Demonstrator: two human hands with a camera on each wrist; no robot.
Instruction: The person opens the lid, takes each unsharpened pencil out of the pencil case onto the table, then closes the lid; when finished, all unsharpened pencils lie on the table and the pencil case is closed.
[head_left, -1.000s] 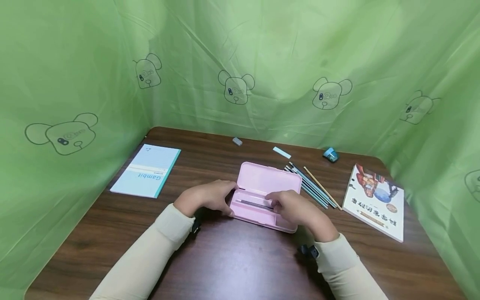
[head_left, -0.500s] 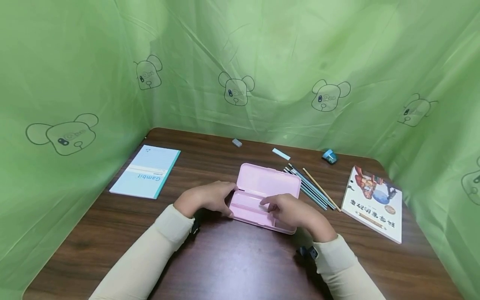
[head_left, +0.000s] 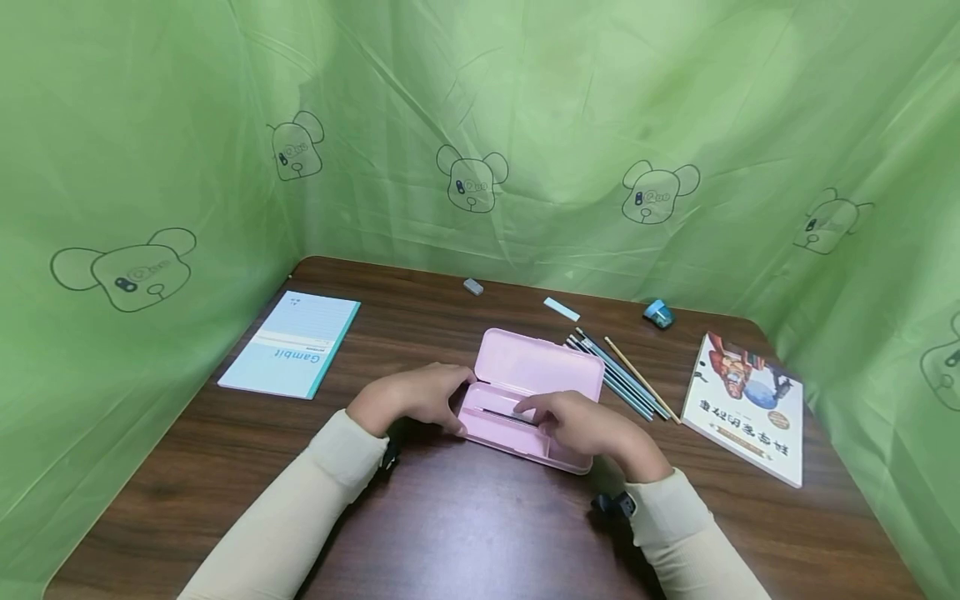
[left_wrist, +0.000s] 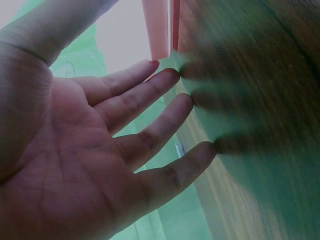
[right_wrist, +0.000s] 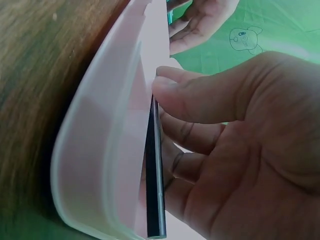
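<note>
A pink pencil case lies with its lid raised in the middle of the table. My right hand reaches into it, thumb and fingers pinching a dark pencil. In the head view the pencil lies along the case's long compartment, its right part hidden by the hand. My left hand spans the case's left end, thumb at the front corner and fingers at the hinge side. In the left wrist view that hand's fingers are nearly straight, their tips at the tabletop and beside the case.
Several blue-green pencils and a tan stick lie right of the case. Behind are an eraser, a pale strip and a blue sharpener. A notebook lies left, a picture book right.
The dark pencil lay in the case, then was hardly visible half a second ago, and now shows again in the compartment. The right hand has shifted slightly left and nearer; the left stays put.
</note>
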